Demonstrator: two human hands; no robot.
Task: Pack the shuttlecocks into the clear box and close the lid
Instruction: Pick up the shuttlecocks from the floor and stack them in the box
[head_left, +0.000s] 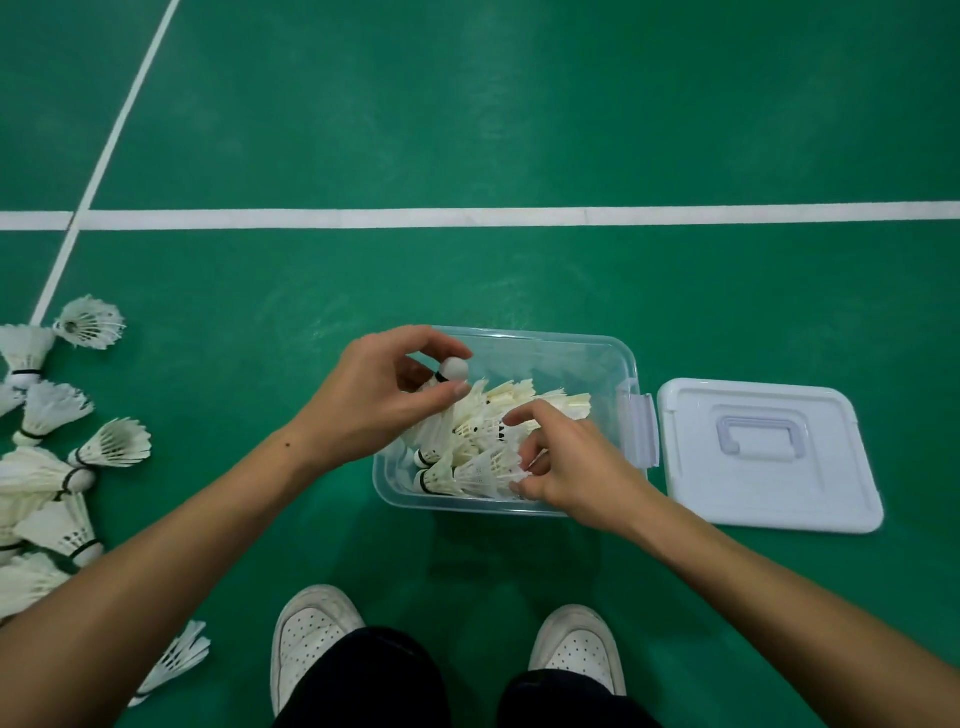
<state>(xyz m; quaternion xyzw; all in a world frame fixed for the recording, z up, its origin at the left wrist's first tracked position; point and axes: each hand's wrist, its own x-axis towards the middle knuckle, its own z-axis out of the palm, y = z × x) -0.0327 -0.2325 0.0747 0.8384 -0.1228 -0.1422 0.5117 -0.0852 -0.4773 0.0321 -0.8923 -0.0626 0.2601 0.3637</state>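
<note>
White shuttlecocks (483, 441) lay heaped inside the clear box (582, 358) on the green floor (467, 130). Over the box's left end, the left hand (379, 400) pinched one shuttlecock (451, 370) by its cork between thumb and fingers. The right hand (576, 467) reached into the box, fingers curled around feathers of the pile. More shuttlecocks (57, 452) lay scattered far left. The lid (769, 452) rested off, just right of the box. White shoes (311, 634) stood nearby.

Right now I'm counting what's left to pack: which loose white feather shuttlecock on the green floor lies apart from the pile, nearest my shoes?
The white feather shuttlecock at bottom left, beside the left white shoe; the others cluster further up the left edge.
</note>
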